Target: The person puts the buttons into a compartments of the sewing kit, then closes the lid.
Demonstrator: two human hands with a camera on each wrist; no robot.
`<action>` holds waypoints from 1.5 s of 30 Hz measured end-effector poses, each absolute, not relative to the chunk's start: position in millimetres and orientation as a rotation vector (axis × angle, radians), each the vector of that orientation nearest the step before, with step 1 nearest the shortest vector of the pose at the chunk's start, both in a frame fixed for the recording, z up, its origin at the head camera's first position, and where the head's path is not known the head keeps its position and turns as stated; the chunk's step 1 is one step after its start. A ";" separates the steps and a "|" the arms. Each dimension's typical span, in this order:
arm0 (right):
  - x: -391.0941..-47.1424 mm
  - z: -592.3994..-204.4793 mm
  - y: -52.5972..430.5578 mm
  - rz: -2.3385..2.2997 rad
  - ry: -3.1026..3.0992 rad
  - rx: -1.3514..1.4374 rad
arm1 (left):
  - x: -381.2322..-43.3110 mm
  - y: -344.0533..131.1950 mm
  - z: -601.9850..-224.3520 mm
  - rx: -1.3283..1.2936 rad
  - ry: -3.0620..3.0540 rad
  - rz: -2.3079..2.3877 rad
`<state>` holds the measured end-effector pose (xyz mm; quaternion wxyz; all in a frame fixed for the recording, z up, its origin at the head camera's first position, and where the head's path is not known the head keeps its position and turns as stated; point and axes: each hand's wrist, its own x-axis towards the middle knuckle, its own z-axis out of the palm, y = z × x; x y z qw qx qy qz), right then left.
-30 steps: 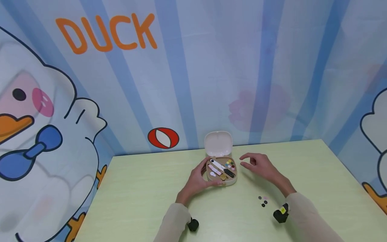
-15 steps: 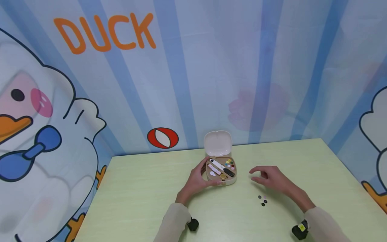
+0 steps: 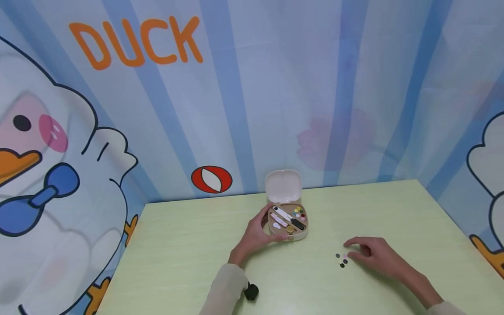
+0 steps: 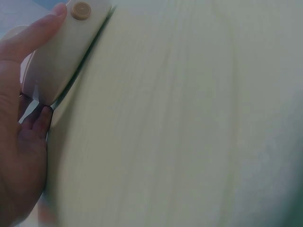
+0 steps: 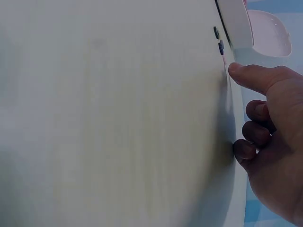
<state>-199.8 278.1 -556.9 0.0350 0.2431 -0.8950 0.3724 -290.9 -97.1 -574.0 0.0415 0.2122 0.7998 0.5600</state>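
Observation:
My left hand (image 3: 255, 236) grips a small white sewing box (image 3: 302, 236), its thumb across the front and fingers round the left side. The box's lid (image 3: 283, 187) stands raised at the back. Inside, a tan insert holds a white-and-black tool (image 3: 296, 223), a pink-and-white piece (image 3: 276, 218), a round gold-coloured item (image 3: 290, 229) and several coloured buttons (image 3: 299, 212). In the left wrist view, my thumb lies beside the box's tan round clasp (image 4: 81, 11). My right hand (image 3: 379, 257) hovers just right of several loose buttons (image 3: 345, 261), thumb and forefinger apart, other fingers bent.
A pale yellow-green table (image 3: 189, 253) carries everything. Behind it hangs a blue striped cloth (image 3: 275, 87) with a printed duck, close to the box's lid. A black wrist device (image 3: 251, 292) sits under the left sleeve.
My right hand has moved from beside the box down and to the right, reaching the loose buttons. The left hand keeps its hold on the sewing box, which has stayed in place.

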 end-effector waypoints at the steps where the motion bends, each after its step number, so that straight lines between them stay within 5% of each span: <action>1: -198.0 -557.6 278.4 1.148 -2.746 0.743 | -291.2 -97.1 -574.7 0.649 2.444 1.721; 45: -201.0 -551.5 266.8 1.174 -2.711 0.899 | -291.3 -98.1 -575.0 0.619 2.457 1.688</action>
